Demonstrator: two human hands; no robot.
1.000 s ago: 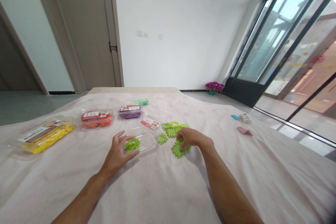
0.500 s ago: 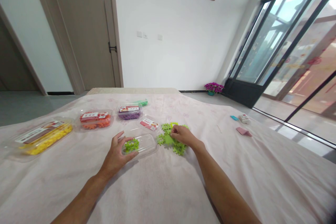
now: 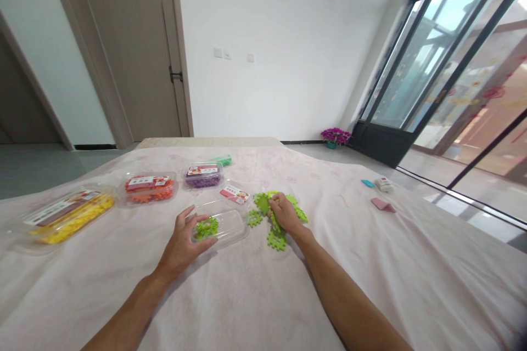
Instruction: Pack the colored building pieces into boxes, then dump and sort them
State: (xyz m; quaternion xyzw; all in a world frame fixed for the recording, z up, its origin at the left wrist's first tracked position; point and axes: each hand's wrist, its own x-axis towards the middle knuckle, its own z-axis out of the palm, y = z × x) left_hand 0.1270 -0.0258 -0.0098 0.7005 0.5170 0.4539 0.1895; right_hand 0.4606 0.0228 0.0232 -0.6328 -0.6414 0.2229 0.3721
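Observation:
My left hand (image 3: pixel 181 241) holds the near end of a clear plastic box (image 3: pixel 224 226), thumb and fingers curled round its rim; a few green snowflake pieces (image 3: pixel 206 227) lie inside. My right hand (image 3: pixel 283 214) is closed over a heap of green pieces (image 3: pixel 276 240) just right of the box, fingers gripping several of them. More green pieces (image 3: pixel 254 218) lie loose between the box and this hand.
A pale pink cloth (image 3: pixel 255 296) covers the surface. At the left stand boxes of yellow pieces (image 3: pixel 66 218), orange pieces (image 3: pixel 149 186) and purple pieces (image 3: pixel 203 174). A loose lid (image 3: pixel 234 194) lies behind the clear box. Small pink, white and blue items (image 3: pixel 382 204) lie far right.
My right hand swept left over the green pieces, gathered them toward the box and closed on them. My left hand and the box stayed put.

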